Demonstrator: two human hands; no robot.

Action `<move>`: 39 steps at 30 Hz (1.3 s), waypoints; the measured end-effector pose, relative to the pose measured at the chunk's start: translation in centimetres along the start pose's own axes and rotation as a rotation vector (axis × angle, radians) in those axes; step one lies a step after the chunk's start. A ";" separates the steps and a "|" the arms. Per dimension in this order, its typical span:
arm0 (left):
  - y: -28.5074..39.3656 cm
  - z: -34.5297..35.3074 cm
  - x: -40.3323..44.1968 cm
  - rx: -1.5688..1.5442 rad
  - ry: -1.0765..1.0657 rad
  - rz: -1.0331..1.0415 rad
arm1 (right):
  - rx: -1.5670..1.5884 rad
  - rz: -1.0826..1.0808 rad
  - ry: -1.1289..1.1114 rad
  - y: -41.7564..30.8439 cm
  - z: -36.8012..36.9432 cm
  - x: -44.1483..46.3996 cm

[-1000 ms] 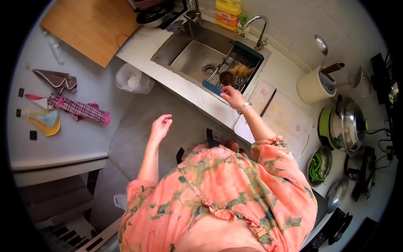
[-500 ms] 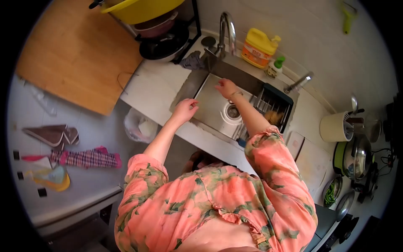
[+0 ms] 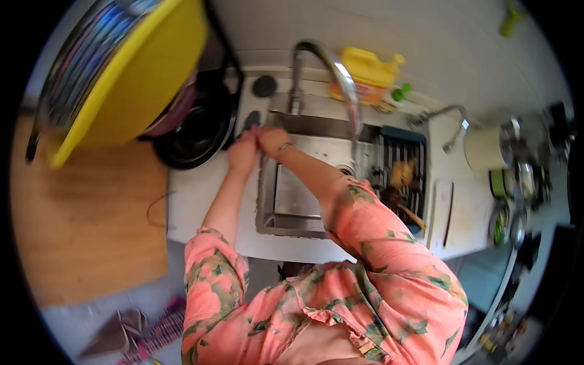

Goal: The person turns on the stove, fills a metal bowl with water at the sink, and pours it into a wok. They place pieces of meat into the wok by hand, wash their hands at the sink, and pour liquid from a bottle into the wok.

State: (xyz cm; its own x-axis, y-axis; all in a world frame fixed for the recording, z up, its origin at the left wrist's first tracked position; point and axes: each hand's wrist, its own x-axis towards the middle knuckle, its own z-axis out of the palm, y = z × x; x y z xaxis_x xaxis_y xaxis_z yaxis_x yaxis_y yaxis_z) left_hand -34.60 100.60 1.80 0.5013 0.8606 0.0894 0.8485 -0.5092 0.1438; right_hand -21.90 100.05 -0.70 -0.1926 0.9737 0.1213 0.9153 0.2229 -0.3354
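At the left rim of the steel sink [image 3: 298, 182], both of my hands are together on a dark grey cloth [image 3: 252, 120]. My left hand [image 3: 242, 152] closes on the cloth's lower end. Pressed against it from the right is my right hand [image 3: 274, 141], its fingers also closed at the cloth. Motion blur and the hands themselves hide part of the cloth. The tall curved faucet [image 3: 331, 67] stands just right of the hands, over the sink.
A yellow basin [image 3: 137, 79] and a black pan [image 3: 194, 131] crowd the left side. Behind the sink stand a yellow jug [image 3: 368, 68] and a green-topped pump bottle [image 3: 395, 97]. A dark drying rack [image 3: 401, 135] holds a brush at the sink's right, beside a cutting board [image 3: 459, 213].
Both hands have moved from over the sink and its front edge to the cloth at the left rim, and have come together. The view has turned and shifted toward the left counter.
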 end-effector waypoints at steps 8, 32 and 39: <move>0.6 0.9 2.3 0.172 -0.065 0.190 | -0.192 -0.062 -0.306 0.5 -2.9 -1.5; 9.3 -4.7 -1.2 -0.466 -0.629 0.183 | 0.114 0.113 0.467 1.4 -20.0 -25.9; 12.3 8.0 -4.4 -1.245 -1.212 -0.091 | 0.507 0.140 -0.275 5.5 -20.7 -42.4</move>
State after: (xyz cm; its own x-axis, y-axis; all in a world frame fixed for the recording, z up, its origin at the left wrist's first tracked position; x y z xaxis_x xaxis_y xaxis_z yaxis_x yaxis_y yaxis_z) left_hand -25.02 90.55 -4.69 0.7895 0.1025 -0.6052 0.5439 0.3403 0.7671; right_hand -1.43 59.06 11.64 -0.2293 0.9565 -0.1803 0.6684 0.0201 -0.7435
